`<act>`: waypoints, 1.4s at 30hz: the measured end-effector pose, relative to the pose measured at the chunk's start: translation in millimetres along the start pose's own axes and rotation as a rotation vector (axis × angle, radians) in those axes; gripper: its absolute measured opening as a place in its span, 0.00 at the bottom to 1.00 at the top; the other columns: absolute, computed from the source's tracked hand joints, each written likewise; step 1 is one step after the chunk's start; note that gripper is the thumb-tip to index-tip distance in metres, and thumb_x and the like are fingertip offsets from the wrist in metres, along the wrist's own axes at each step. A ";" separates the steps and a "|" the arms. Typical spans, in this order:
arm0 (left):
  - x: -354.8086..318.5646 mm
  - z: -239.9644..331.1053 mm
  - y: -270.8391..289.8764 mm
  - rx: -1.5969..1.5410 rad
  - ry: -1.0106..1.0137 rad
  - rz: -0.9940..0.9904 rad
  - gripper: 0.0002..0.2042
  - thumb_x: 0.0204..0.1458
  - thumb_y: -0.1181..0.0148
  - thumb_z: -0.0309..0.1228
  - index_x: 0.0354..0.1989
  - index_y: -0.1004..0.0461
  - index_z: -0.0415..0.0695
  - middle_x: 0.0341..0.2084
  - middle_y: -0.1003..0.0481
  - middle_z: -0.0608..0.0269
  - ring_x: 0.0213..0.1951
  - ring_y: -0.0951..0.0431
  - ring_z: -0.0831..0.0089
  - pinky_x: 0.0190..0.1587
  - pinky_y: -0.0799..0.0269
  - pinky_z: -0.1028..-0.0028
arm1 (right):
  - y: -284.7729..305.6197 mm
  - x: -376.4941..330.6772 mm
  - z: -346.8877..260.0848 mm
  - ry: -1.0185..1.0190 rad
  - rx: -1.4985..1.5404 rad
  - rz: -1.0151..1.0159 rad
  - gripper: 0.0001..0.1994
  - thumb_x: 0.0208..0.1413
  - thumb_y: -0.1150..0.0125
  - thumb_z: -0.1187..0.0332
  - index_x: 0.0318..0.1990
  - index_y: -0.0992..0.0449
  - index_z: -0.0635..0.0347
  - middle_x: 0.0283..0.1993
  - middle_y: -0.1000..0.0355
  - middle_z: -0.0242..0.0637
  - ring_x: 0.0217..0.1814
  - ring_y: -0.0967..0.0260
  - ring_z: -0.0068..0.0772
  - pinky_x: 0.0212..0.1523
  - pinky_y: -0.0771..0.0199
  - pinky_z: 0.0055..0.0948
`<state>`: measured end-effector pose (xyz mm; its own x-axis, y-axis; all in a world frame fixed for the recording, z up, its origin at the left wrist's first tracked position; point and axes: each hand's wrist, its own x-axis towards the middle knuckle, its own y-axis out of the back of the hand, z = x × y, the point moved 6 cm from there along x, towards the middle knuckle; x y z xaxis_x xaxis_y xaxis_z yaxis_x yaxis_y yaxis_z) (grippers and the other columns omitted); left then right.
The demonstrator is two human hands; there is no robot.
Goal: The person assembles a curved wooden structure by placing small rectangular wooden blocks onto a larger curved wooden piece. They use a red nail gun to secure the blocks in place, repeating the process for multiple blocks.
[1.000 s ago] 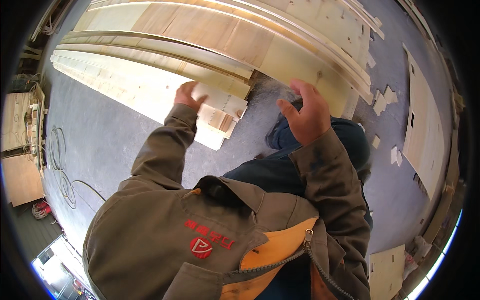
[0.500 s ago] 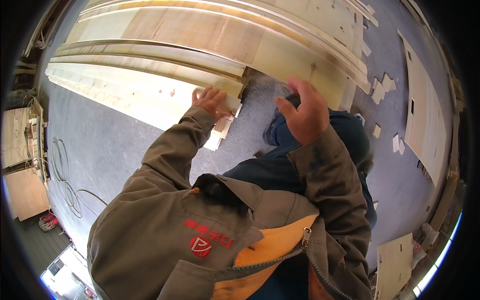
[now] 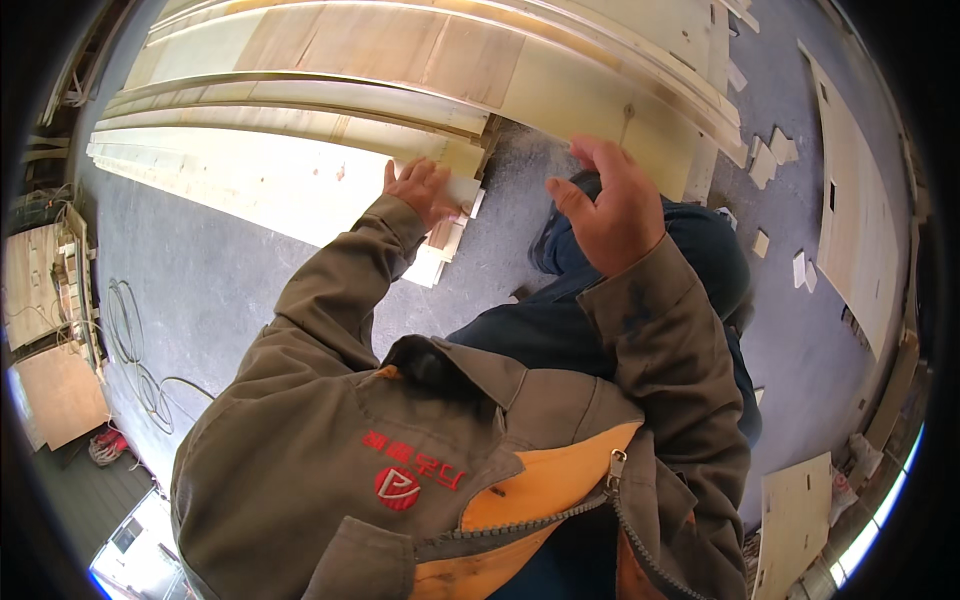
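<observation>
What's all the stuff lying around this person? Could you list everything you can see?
Long wooden boards: a stack of several, pale, across the top.
Board ends: pale, at the left hand.
Wood offcuts: several, pale, on the floor upper right.
Panel with cut-outs: one, pale, far right.
Cable: one coil, light, floor left.
Floor: grey.
Jacket: brown with orange.
Left hand: on the board ends.
Right hand: raised, fingers spread, holding nothing.
</observation>
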<state>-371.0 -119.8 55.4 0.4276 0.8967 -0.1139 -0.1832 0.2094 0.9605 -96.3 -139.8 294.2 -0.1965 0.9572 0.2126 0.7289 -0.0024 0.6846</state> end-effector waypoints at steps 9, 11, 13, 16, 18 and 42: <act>12.3 15.2 8.2 -0.002 -0.074 -0.166 0.47 0.42 0.18 0.49 0.74 0.33 0.54 0.70 0.31 0.58 0.75 0.38 0.56 0.77 0.52 0.38 | -7.2 3.4 -1.6 0.002 0.022 0.002 0.23 0.56 0.26 0.65 0.57 0.23 0.65 0.53 0.21 0.53 0.56 0.22 0.55 0.57 0.22 0.44; 14.6 13.0 11.1 -0.014 -0.077 -0.168 0.45 0.41 0.18 0.49 0.71 0.30 0.53 0.67 0.28 0.58 0.73 0.34 0.56 0.76 0.50 0.39 | -9.4 4.1 -0.9 0.001 -0.002 -0.009 0.23 0.57 0.26 0.65 0.58 0.23 0.65 0.53 0.21 0.52 0.56 0.22 0.54 0.57 0.22 0.44; 18.3 13.7 13.9 -0.017 -0.088 -0.163 0.43 0.40 0.17 0.49 0.69 0.27 0.54 0.65 0.26 0.60 0.71 0.32 0.57 0.76 0.50 0.38 | -9.4 4.4 0.4 -0.004 -0.015 -0.014 0.24 0.57 0.26 0.65 0.58 0.24 0.65 0.53 0.21 0.52 0.55 0.22 0.54 0.57 0.22 0.43; 20.2 14.3 15.1 -0.011 -0.110 -0.147 0.43 0.38 0.16 0.51 0.67 0.25 0.57 0.63 0.25 0.61 0.70 0.30 0.59 0.76 0.51 0.37 | -9.8 3.2 1.5 -0.012 -0.010 -0.017 0.24 0.56 0.26 0.65 0.58 0.24 0.65 0.53 0.21 0.52 0.55 0.22 0.54 0.58 0.22 0.44; 21.2 14.3 16.5 -0.018 -0.127 -0.130 0.42 0.37 0.16 0.52 0.66 0.24 0.56 0.62 0.24 0.61 0.69 0.29 0.58 0.75 0.50 0.38 | -9.7 3.7 2.2 -0.009 -0.014 -0.019 0.24 0.56 0.25 0.65 0.58 0.24 0.65 0.53 0.21 0.52 0.55 0.22 0.54 0.57 0.22 0.44; 21.1 21.3 43.3 -0.059 -0.165 0.018 0.35 0.37 0.17 0.47 0.57 0.20 0.52 0.53 0.20 0.57 0.61 0.22 0.54 0.72 0.41 0.40 | -19.3 10.7 2.5 -0.010 -0.025 -0.059 0.24 0.56 0.27 0.67 0.58 0.24 0.66 0.52 0.21 0.53 0.55 0.23 0.55 0.57 0.22 0.45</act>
<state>-351.0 -100.1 100.0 0.5621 0.8256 -0.0494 -0.2419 0.2212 0.9448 -110.8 -128.8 281.5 -0.2323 0.9586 0.1647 0.6999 0.0472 0.7127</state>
